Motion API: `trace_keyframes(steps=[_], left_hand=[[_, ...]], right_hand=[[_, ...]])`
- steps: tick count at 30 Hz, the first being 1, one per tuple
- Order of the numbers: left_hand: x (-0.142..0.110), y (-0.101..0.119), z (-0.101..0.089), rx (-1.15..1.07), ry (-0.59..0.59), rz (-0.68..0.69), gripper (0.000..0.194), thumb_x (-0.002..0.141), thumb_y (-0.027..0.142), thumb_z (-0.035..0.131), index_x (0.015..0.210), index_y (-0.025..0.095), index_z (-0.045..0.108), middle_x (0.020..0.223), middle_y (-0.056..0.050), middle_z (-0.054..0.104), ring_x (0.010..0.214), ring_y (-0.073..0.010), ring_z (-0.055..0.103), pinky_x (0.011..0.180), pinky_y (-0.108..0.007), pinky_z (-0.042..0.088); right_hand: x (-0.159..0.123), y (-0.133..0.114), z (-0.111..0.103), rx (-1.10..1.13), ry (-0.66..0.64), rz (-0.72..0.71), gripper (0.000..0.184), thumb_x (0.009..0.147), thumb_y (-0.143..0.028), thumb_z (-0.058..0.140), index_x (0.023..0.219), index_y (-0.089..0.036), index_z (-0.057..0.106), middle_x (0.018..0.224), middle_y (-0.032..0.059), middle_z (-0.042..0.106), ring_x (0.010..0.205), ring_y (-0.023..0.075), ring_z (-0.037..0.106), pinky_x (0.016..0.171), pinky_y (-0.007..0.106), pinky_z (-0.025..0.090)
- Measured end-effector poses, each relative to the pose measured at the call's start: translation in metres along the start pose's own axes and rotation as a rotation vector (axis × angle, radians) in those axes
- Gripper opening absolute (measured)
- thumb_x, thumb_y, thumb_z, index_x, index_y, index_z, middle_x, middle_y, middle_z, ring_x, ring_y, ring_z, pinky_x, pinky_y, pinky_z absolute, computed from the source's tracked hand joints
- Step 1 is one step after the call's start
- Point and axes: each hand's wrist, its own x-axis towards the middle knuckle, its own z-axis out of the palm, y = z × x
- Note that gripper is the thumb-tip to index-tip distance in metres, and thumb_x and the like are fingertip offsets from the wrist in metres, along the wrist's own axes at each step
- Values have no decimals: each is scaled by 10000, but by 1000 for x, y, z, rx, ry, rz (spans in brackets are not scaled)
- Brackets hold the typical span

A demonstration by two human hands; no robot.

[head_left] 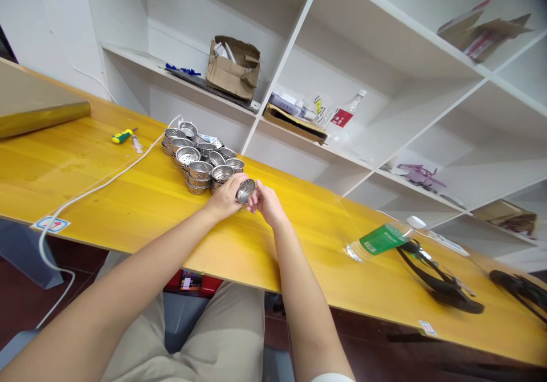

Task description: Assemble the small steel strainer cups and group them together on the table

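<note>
My left hand (pixel 225 199) is wrapped round the side of a metal strainer basket (pixel 246 191), tilted so its round open mouth faces me. At the right edge of that basket, my right hand (pixel 265 200) has its fingers curled against the rim. Exactly where its fingertips press is hard to make out. Just behind and left of my hands stands a cluster of strainer baskets (pixel 200 170), shiny, with small holes, several of them stacked. Both hands are above the yellow table (pixel 307 222), close to its front half.
A green-and-yellow screwdriver (pixel 122 136) lies left of the stacks, near a white cable (pixel 106 183). To the right are a green-labelled bottle (pixel 384 238) lying on its side and a black strap-like device (pixel 440 282). White shelves (pixel 299 45) rise behind, holding a torn cardboard box (pixel 233 68).
</note>
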Motion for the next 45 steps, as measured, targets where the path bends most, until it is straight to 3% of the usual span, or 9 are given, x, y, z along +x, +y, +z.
trace_keyframes(steps=[8,14,22,35,38,42,43,45], left_hand=[[4,14,-1,-105,-28,-213,574,739,179,782,1270,195,563,1231,-77,701,1133,-238,688,1015,-367,544],[3,15,1,-141,-74,-223,597,702,179,774,1261,191,565,1214,-72,712,1106,-240,698,990,-364,547],[2,13,4,-126,-81,-218,619,697,176,774,1278,193,561,1216,-74,710,1101,-236,697,998,-363,543],[4,17,3,-138,-68,-301,617,678,213,791,1257,209,576,1175,-54,721,1034,-231,707,936,-347,556],[5,18,1,-128,-33,-340,610,684,235,809,1250,210,585,1156,-51,728,1011,-228,710,924,-343,558],[5,20,1,-137,2,-358,643,695,306,841,1269,206,569,1164,-58,728,1019,-234,712,919,-350,563],[5,21,2,-141,3,-358,646,701,324,844,1271,205,565,1163,-60,728,1019,-235,713,916,-351,564],[4,21,3,-148,-4,-351,650,712,357,847,1275,203,561,1165,-64,726,1029,-240,712,913,-353,566]], right_hand=[[0,-3,-3,-3,10,85,657,821,-720,649,459,-221,422,431,-13,476,351,94,444,386,238,367],[-1,-4,-2,-22,-52,124,665,844,-680,663,444,-221,398,401,-25,426,318,74,368,358,229,300],[0,-4,-1,-14,-33,130,655,893,-638,618,451,-233,354,378,-32,385,310,75,350,344,223,306],[-2,-6,1,-41,24,103,639,793,-729,651,494,-238,372,417,-29,450,322,72,346,337,224,257],[-3,-6,3,-172,106,37,567,813,-700,641,560,-228,455,509,-11,541,359,81,410,364,233,291],[-4,-5,2,-434,443,-221,390,746,-488,791,699,-231,501,587,-51,542,489,82,478,466,201,371],[-4,-5,1,-451,476,-245,371,725,-451,811,741,-235,510,605,-59,549,506,82,486,474,196,377],[-3,-4,-3,-417,414,-183,362,717,-443,809,809,-240,524,613,-62,568,491,91,502,444,201,360]])
